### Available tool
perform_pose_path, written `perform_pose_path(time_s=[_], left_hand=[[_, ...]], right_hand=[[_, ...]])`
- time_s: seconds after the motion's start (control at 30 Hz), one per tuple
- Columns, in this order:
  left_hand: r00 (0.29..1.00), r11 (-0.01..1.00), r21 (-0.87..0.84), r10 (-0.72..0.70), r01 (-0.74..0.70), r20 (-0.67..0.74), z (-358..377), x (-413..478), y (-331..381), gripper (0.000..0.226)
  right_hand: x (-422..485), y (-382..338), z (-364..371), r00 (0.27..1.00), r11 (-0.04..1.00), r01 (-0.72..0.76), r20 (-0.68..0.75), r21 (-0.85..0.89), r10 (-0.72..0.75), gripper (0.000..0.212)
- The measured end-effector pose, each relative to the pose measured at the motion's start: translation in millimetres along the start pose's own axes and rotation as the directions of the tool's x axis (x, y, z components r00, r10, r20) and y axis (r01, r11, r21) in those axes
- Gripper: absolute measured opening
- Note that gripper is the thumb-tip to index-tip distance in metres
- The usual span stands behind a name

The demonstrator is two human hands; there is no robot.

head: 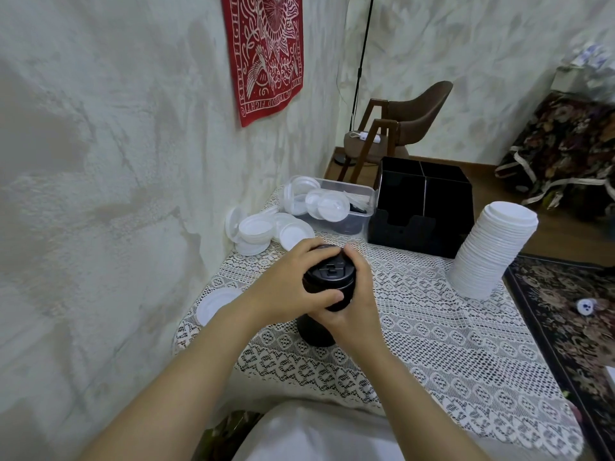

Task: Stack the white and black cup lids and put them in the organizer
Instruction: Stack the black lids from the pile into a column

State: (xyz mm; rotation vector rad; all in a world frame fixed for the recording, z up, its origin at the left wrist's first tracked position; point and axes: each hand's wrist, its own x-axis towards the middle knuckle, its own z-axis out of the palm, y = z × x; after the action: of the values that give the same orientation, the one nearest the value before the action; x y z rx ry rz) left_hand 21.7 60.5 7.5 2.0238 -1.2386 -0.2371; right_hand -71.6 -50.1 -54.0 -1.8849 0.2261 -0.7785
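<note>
While my left hand [289, 284] and right hand [354, 304] curl tight round the tall stack of black lids [329, 272], its bottom seems to rest on the lace tablecloth [432, 327]. The black organizer [421, 207] sits behind it, well apart. If I squeeze one side harder or lift it crooked, I think the stack could bend and spill lids.

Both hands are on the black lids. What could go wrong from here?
The tall stack of white plastic lids leans near the lace-covered table's right edge; a bump could topple it off. The black plastic lid stack, gripped by the left hand and right hand only near its top, might split when lifted.
</note>
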Motion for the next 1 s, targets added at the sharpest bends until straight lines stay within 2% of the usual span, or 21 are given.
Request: perform_pose_path(time_s=[0.13,0.4,0.47,0.53,0.6,0.7,0.8,0.93,1.0], left_hand=[[0.999,0.999,-0.043,-0.010,0.009,-0.039,10,-4,-2,0.090],[0.995,0.981,-0.186,-0.066,0.050,-0.079,18,-4,-4,0.087],[0.993,0.945,-0.313,-0.110,0.092,-0.042,18,-7,-12,0.088],[0.990,0.868,-0.478,-0.136,0.135,0.032,21,-15,-27,0.101],[0.982,0.832,-0.523,-0.140,0.184,0.123,29,-26,-42,0.110],[0.973,0.861,-0.455,-0.171,0.225,0.158,47,-36,-53,0.115],[0.972,0.884,-0.407,-0.220,0.232,0.077,61,-35,-54,0.115],[0.961,0.942,-0.225,-0.270,0.250,-0.062,73,-32,-53,0.104],[0.951,0.946,-0.203,-0.282,0.254,-0.125,77,-32,-55,0.106]], right_hand=[[1,4,2,0.998,0.999,-0.053,0.029,0.010,0.053,0.094],[1,8,4,0.997,0.997,-0.070,0.015,-0.016,0.071,0.096],[0,7,4,0.997,0.998,-0.070,0.019,-0.010,0.070,0.094],[0,7,4,0.998,0.998,-0.068,0.014,-0.007,0.068,0.092],[1,6,4,0.997,0.997,-0.076,0.004,-0.002,0.076,0.092],[2,5,4,0.997,0.997,-0.082,-0.009,-0.007,0.082,0.093],[2,4,5,0.997,0.997,-0.075,-0.015,-0.007,0.075,0.092],[1,3,5,0.998,0.998,-0.069,-0.009,-0.012,0.069,0.094],[1,3,5,0.998,0.997,-0.070,-0.005,-0.007,0.070,0.093]])
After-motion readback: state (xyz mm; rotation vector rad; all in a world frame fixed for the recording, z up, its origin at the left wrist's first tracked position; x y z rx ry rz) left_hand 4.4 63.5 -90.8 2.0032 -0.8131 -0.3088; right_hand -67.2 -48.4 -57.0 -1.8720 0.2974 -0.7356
